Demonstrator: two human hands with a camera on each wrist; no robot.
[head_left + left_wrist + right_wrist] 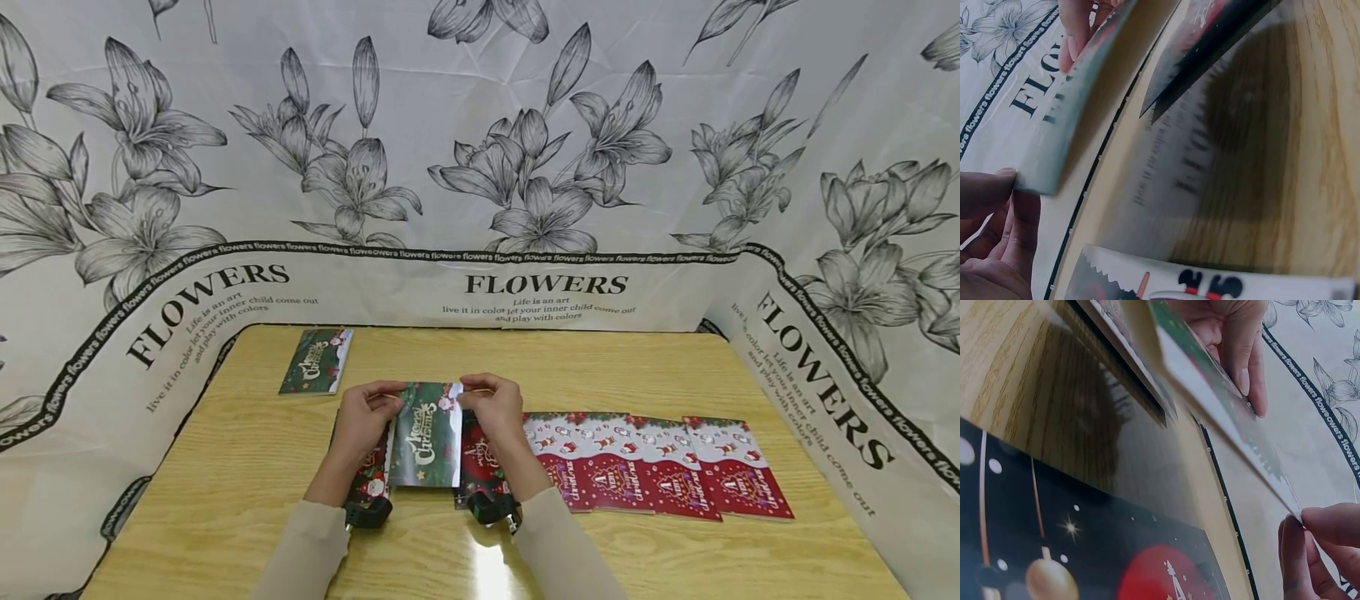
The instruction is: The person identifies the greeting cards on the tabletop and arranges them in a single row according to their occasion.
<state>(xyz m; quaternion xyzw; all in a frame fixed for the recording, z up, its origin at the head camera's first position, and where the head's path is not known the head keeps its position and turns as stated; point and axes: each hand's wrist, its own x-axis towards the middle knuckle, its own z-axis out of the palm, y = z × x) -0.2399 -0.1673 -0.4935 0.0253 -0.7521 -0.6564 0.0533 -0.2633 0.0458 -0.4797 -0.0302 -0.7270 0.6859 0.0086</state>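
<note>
A green Merry Christmas card [426, 437] is held up over the table, its near edge angled toward me. My left hand [366, 421] pinches its upper left corner between thumb and fingers. At the upper right corner, my right hand [495, 408] pinches it the same way. Both wrist views show the card edge-on and raised off the wood, its lower part blurred. Below my left wrist lies a dark card with a Santa [372, 483], partly covered by the arm. A dark card with a red bauble [472, 458] lies under my right hand.
Several red and white Christmas cards [678, 479] lie in an overlapping row on the right of the wooden table [225, 500]. Another green card [317, 361] lies at the back left. A flower-printed cloth [536, 292] walls the back and sides.
</note>
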